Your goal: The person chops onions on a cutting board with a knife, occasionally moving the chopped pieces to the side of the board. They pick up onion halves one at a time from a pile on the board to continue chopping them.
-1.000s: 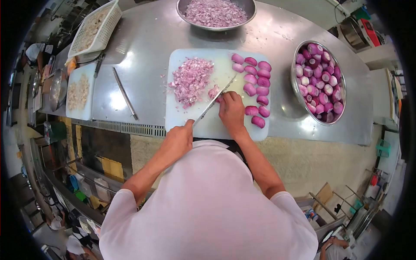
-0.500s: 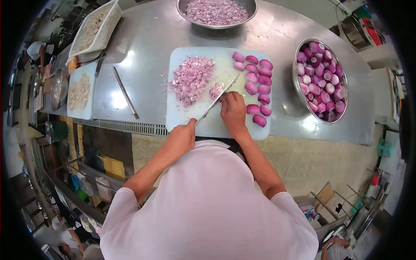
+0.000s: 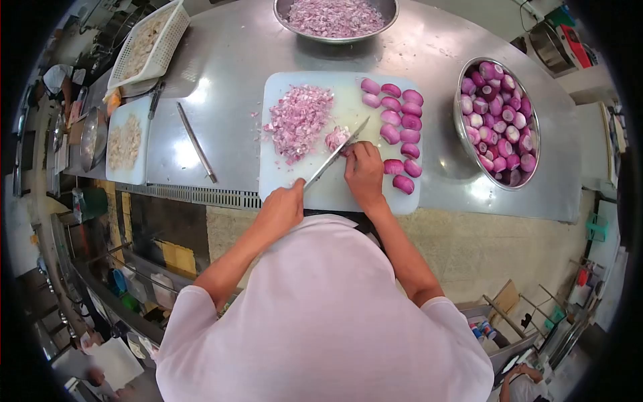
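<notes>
Left hand (image 3: pixel 281 208) is closed around the handle of the knife (image 3: pixel 335 153), blade on a part-cut shallot (image 3: pixel 337 137) mid cutting board (image 3: pixel 348 194). Right hand (image 3: pixel 365 171) has its fingers curled, pinching that shallot. Done: a diced pile (image 3: pixel 298 120) on the board's left and a dice bowl (image 3: pixel 335 40) at the bench's far edge. Left: halves (image 3: pixel 400 127) along the board's right edge and a full shallot bowl (image 3: pixel 465 151) at the bench's right end, so probably under halfway. The right fingertips are hard to make out behind the blade.

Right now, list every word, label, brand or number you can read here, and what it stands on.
None readable. The board, knife, onion, bowls and basket show no print; the red appliance far right is too blurred to tell.
</notes>
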Motion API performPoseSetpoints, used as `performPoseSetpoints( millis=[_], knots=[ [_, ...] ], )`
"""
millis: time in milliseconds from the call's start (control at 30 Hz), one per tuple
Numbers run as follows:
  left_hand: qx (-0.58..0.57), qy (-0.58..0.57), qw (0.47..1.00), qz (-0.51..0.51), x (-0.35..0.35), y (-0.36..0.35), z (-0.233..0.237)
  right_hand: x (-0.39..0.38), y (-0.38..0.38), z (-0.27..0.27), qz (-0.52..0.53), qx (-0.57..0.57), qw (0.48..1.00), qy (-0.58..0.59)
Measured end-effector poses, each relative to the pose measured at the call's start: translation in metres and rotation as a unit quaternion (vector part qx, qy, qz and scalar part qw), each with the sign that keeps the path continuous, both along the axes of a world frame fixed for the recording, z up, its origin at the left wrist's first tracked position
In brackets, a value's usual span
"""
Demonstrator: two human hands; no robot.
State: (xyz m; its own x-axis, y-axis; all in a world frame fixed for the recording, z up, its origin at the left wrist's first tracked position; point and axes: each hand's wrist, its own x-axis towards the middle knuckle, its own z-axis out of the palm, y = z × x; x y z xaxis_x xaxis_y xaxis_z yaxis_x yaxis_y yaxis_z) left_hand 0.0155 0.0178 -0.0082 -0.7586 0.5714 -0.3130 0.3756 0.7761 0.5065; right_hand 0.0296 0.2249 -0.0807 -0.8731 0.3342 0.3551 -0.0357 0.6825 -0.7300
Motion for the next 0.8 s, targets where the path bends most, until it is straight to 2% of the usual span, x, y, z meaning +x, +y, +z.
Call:
performPoseSetpoints(
  millis=[100,333,400,433,500,600,667,800],
  knots=[
    [0.030,-0.028,0.999,0.026,-0.002,-0.002,0.021,0.000,0.004,-0.004,0.009,0.001,1.000,0.018],
    [0.020,0.032,0.997,0.064,-0.002,-0.009,0.008,-0.004,-0.001,0.006,0.006,0.006,1.000,-0.013],
    [0.050,-0.006,0.996,0.078,0.003,-0.006,0.017,-0.011,-0.003,0.009,0.007,-0.080,0.996,-0.038],
    [0.047,-0.003,0.996,0.081,0.002,-0.007,0.012,-0.015,-0.004,0.007,0.010,-0.083,0.996,-0.036],
    [0.020,0.015,0.998,0.049,0.002,-0.003,0.003,-0.014,-0.002,0.003,0.018,-0.058,0.998,-0.008],
    [0.033,-0.008,0.998,0.055,0.006,-0.003,0.021,-0.012,0.003,0.001,0.026,-0.047,0.999,-0.006],
    [0.029,-0.003,0.999,0.042,0.007,-0.005,0.003,-0.011,0.003,0.006,0.036,-0.056,0.998,-0.018],
    [0.017,-0.006,0.999,0.038,0.006,-0.004,0.009,-0.009,0.002,0.008,0.033,-0.051,0.998,-0.023]
  ],
)
